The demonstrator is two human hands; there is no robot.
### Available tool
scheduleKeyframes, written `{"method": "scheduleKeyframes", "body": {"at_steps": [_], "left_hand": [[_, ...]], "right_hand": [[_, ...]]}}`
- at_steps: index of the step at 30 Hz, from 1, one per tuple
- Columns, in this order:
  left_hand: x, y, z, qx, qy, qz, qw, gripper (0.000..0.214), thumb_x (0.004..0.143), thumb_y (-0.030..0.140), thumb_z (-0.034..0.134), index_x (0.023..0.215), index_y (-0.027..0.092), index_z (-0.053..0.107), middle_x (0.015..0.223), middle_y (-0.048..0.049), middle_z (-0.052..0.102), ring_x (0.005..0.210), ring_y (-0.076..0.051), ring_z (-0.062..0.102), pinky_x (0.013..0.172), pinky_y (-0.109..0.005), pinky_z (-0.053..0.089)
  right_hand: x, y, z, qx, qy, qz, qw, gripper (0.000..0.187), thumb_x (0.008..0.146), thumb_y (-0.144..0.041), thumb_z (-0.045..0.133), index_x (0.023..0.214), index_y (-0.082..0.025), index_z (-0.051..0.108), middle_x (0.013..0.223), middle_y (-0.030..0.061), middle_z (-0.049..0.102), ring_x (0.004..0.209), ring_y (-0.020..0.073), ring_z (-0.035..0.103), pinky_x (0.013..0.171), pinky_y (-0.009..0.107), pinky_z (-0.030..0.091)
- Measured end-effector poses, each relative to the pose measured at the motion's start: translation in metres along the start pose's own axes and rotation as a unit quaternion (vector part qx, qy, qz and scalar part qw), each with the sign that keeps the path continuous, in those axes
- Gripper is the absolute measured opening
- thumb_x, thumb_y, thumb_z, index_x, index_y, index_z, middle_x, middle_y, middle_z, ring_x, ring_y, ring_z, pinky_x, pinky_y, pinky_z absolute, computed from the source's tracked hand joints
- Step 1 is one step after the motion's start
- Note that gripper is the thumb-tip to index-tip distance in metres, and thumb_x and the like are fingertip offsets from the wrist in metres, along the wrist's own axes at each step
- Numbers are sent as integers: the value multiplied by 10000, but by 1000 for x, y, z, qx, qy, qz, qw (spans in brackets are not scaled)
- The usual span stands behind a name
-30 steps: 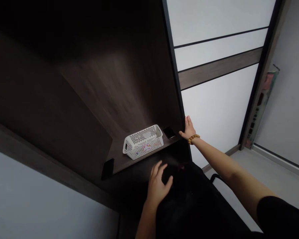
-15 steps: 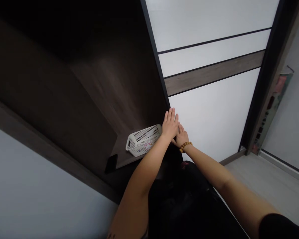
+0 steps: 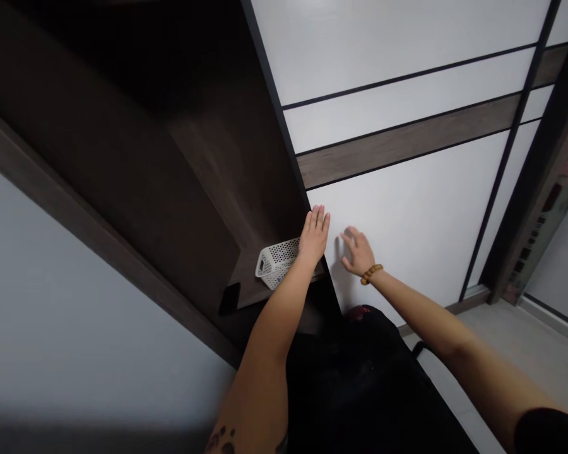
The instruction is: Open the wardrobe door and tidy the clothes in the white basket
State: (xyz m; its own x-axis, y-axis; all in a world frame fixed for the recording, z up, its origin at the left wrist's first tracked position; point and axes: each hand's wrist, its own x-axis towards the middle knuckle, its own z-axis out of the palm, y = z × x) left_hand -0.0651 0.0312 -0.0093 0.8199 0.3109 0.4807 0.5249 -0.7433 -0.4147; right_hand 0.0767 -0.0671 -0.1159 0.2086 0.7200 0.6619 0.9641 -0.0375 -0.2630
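Note:
A white sliding wardrobe door [image 3: 397, 221] with dark trim and a wood-look band stands across the right part of the wardrobe. My left hand [image 3: 313, 234] lies flat over the door's dark left edge, its fingers stretched upward. To the right of it, my right hand [image 3: 358, 250], with a beaded bracelet [image 3: 372, 273] at the wrist, is in front of the white panel with fingers apart. Whether its fingertips touch the panel I cannot tell. Behind my left forearm, a white perforated basket [image 3: 266, 263] sits on a dark shelf, partly hidden.
A black flat object [image 3: 230, 298] lies at the shelf's front edge, left of the basket. Another white panel [image 3: 534, 104] shows past the door's right edge. A dark wood frame [image 3: 123, 236] and pale wall border the left. Grey floor [image 3: 539, 340] lies at lower right.
The door has slid left, covering more of the opening and baring another panel at its right. My right hand has come away from my left and from the door's edge.

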Motion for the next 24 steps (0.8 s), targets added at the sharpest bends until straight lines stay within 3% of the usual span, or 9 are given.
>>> {"method": "scheduleKeyframes", "body": {"at_steps": [3,6,9,12,16,21,24], "left_hand": [[-13,-7,3,9,0,-13,1000,729,983,62,422,1700,54,296,1794,-208,102,1665,-329,-32,1376,-608,91],[-27,-8,3,15,-7,-35,999,810,927,49,516,1704,72,290,1792,-230,84,1657,-360,-58,1363,-651,69],[-38,-7,0,15,-19,-54,998,880,880,51,604,1701,66,289,1796,-250,66,1657,-389,-64,1357,-663,58],[-40,-7,-5,26,-36,-81,996,946,845,68,678,1704,76,282,1796,-266,90,1663,-410,-39,1356,-659,57],[-27,0,-15,19,-32,-123,992,951,888,216,722,1718,115,268,1802,-253,113,1676,-419,28,1354,-647,43],[5,24,-22,11,-19,-184,983,1167,841,527,839,1752,235,170,1823,-192,-36,1655,-488,-119,1270,-793,-7],[15,31,-19,29,-49,-232,971,1323,771,587,899,1756,260,79,1812,-206,-87,1632,-513,-182,1224,-851,8]], "right_hand": [[21,37,-40,-21,49,54,997,840,905,-354,600,1662,-100,336,1778,259,175,1643,432,144,1273,667,214],[45,77,-77,-69,66,117,989,1042,851,-511,723,1699,-127,255,1786,283,61,1644,467,99,1253,685,231],[61,110,-94,-92,48,152,983,1292,771,-670,805,1731,-119,138,1772,316,-68,1632,531,9,1223,724,215],[66,128,-89,-86,16,132,987,1340,791,-721,803,1744,-120,78,1756,332,-153,1626,530,-60,1215,716,174],[66,127,-76,-58,-2,119,991,1367,799,-739,798,1749,-142,17,1748,330,-201,1622,531,-94,1206,736,182],[72,120,-63,-51,-5,122,991,1436,732,-835,759,1745,-163,-7,1755,310,-207,1611,567,-72,1149,822,243],[73,119,-52,-63,20,100,993,1403,739,-871,697,1745,-179,7,1760,276,-236,1609,578,-36,1138,831,257]]}}
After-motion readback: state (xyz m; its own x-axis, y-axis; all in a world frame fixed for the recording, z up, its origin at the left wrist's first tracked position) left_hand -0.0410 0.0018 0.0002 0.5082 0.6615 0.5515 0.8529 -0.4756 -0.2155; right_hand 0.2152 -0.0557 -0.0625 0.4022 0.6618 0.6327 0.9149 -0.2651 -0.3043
